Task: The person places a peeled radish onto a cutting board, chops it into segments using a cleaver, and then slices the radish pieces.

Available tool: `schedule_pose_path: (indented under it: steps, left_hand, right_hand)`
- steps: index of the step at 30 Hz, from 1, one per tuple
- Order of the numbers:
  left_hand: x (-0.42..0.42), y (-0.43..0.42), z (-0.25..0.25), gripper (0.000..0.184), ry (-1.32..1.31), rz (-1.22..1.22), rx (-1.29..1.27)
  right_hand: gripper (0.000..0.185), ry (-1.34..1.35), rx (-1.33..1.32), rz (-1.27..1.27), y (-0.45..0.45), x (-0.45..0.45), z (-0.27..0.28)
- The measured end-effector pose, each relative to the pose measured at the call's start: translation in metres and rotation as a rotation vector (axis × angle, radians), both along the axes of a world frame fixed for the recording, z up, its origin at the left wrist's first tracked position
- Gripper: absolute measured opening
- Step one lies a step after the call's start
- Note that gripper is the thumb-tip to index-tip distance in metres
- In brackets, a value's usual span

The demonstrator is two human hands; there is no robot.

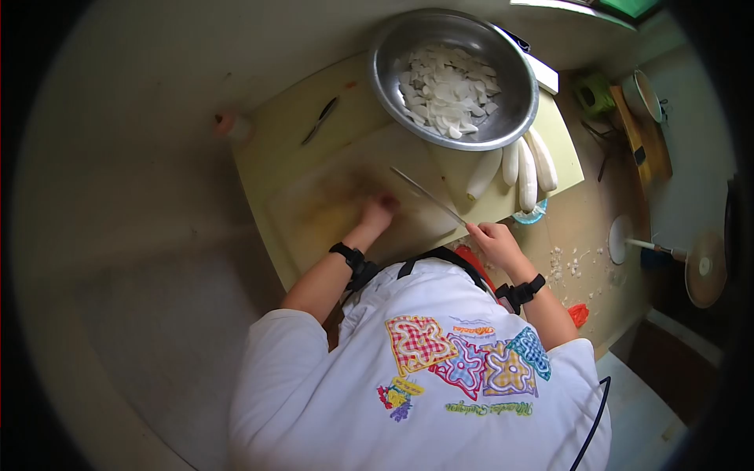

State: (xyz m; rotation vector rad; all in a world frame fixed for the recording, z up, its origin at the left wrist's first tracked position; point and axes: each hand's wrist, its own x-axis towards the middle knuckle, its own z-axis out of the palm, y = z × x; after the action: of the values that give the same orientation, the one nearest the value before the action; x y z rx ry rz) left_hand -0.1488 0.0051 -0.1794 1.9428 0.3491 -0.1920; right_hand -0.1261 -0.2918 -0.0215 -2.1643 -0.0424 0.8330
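Note:
My right hand point(493, 242) is wrapped round the handle of a long knife point(428, 195), whose blade points up and left over the cutting board point(424, 226). My left hand point(379, 212) rests over the middle of the board, blurred, its fingers curled; what it holds, if anything, cannot be made out. Beyond the board sits a large metal bowl point(514, 118) with white slices point(449, 88) in it. Several long, pale peeled vegetables point(526, 174) lie side by side between the bowl and the table's right edge.
A peeler or small knife point(320, 120) lies on the yellow-green table point(267, 153) at the upper left. A pinkish bottle point(233, 125) stands at its left edge. White scraps point(573, 263) are scattered on the floor at the right, near a fan point(705, 269).

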Motion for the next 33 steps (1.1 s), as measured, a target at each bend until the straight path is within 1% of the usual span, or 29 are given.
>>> schedule_pose_path:
  steps: [1,2,3,4,5,7,8,10,11,13,15,18,21,23,24,27,29,31,33]
  left_hand:
    - [-0.003,-0.005,0.003,0.014,0.132,0.087,-0.090]
    - [-0.004,-0.007,0.005,0.015,0.236,0.127,-0.240]
    - [-0.001,-0.009,0.015,0.015,0.233,0.145,-0.243]
    - [0.004,-0.010,0.020,0.015,0.329,0.147,-0.302]
    - [0.008,-0.011,0.024,0.016,0.424,0.146,-0.360]
    - [0.013,-0.014,0.021,0.016,0.406,0.129,-0.352]
    - [0.015,-0.016,0.019,0.017,0.388,0.097,-0.342]
    - [0.018,-0.020,0.021,0.017,0.389,0.113,-0.366]
    - [0.021,-0.022,0.023,0.017,0.389,0.123,-0.386]
    - [0.022,-0.024,0.006,0.017,0.413,0.114,-0.405]
    - [0.022,-0.027,-0.001,0.017,0.444,0.103,-0.430]
    - [0.023,-0.029,-0.002,0.017,0.435,0.068,-0.423]
    - [0.024,-0.031,-0.006,0.017,0.415,0.119,-0.412]
    - [0.025,-0.032,-0.007,0.019,0.388,0.080,-0.332]
    - [0.025,-0.032,-0.006,0.019,0.389,0.081,-0.332]
    - [0.026,-0.034,-0.003,0.021,0.403,0.114,-0.342]
    - [0.027,-0.036,-0.001,0.018,0.413,0.177,-0.395]
    - [0.028,-0.037,0.002,0.018,0.423,0.197,-0.396]
    - [0.029,-0.038,0.004,0.018,0.434,0.215,-0.397]
  right_hand:
    - [0.052,-0.014,0.011,0.032,0.006,0.005,0.003]
    - [0.052,-0.013,0.008,0.051,0.009,0.010,0.002]
    - [0.056,0.020,-0.010,0.070,0.012,0.014,0.000]
    - [0.060,0.053,-0.028,0.089,0.016,0.018,-0.002]
    - [0.060,0.054,-0.027,0.103,0.019,0.021,-0.005]
    - [0.060,0.133,-0.046,0.076,0.022,0.023,-0.012]
    - [0.060,0.135,-0.048,0.083,0.024,0.023,-0.015]
    - [0.055,0.117,0.046,0.013,0.027,0.022,-0.020]
    - [0.055,0.118,0.044,0.014,0.027,0.023,-0.021]
    - [0.061,0.133,-0.003,0.037,0.027,0.024,-0.021]
    - [0.062,0.130,-0.006,0.035,0.031,0.024,-0.016]
    - [0.062,0.128,-0.012,0.038,0.034,0.024,-0.015]
    - [0.062,0.124,-0.027,0.049,0.036,0.025,-0.015]
    - [0.061,0.116,-0.037,0.056,0.035,0.026,-0.016]
    - [0.062,0.101,-0.044,0.072,0.035,0.026,-0.017]
    - [0.063,0.097,-0.037,0.076,0.037,0.027,-0.012]
    - [0.063,0.109,-0.024,0.066,0.037,0.027,-0.012]
    - [0.064,0.070,-0.072,0.124,0.036,0.028,-0.016]
    - [0.064,0.086,-0.059,0.102,0.037,0.028,-0.012]
